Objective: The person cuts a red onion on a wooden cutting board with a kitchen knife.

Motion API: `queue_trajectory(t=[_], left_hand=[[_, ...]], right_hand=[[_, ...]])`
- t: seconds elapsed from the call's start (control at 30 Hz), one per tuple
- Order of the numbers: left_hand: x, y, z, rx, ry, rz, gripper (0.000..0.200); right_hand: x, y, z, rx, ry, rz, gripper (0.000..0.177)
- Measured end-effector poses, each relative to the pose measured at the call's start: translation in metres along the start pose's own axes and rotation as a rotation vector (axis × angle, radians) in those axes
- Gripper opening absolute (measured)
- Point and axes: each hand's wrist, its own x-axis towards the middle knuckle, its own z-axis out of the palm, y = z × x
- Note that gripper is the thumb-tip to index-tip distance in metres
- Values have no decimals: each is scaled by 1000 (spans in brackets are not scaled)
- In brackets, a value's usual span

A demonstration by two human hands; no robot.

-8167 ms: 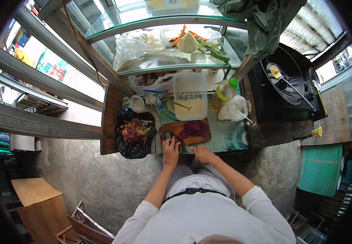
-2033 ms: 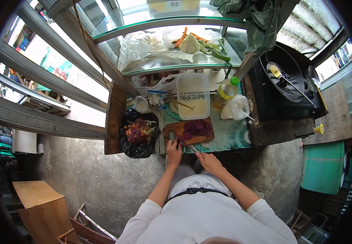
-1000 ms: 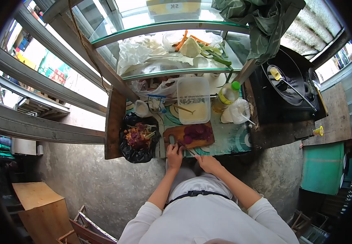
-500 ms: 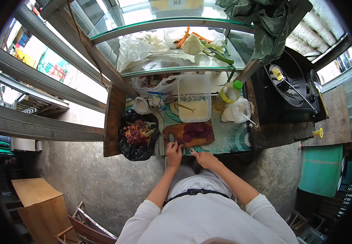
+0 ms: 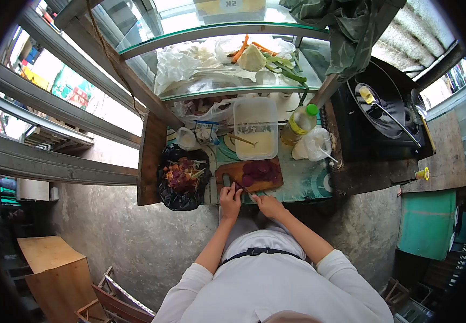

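Note:
Purple slices (image 5: 260, 172) lie on the wooden cutting board (image 5: 276, 184) on the counter in front of me. At the board's near left edge my left hand (image 5: 230, 202) has its fingers pinched on a small dark piece, too small to name. My right hand (image 5: 268, 205) is closed round the handle of a knife (image 5: 244, 189), whose blade points up and left toward the left fingertips. Left of the board, a black plastic bag (image 5: 182, 202) holds peelings and scraps (image 5: 182, 176).
Behind the board stand a clear plastic container (image 5: 256, 129) with pale batter and a stick, an oil bottle (image 5: 299, 125) and a white plastic bag (image 5: 312, 145). A pan (image 5: 383, 116) sits on the stove at right. Vegetables (image 5: 254, 58) lie on the glass shelf.
My right hand and the knife have shifted slightly, with the blade now closer to the left fingertips. The whole view has moved a little.

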Motion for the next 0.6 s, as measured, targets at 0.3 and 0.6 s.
queue_trajectory(t=[0.3, 0.6], left_hand=[[-1, 4, -2, 4, -25, -9, 32], [1, 6, -5, -10, -80, -21, 34]], right_hand=[[-16, 33, -4, 238, -57, 24, 67], [-23, 18, -13, 287, 100, -73, 62]])
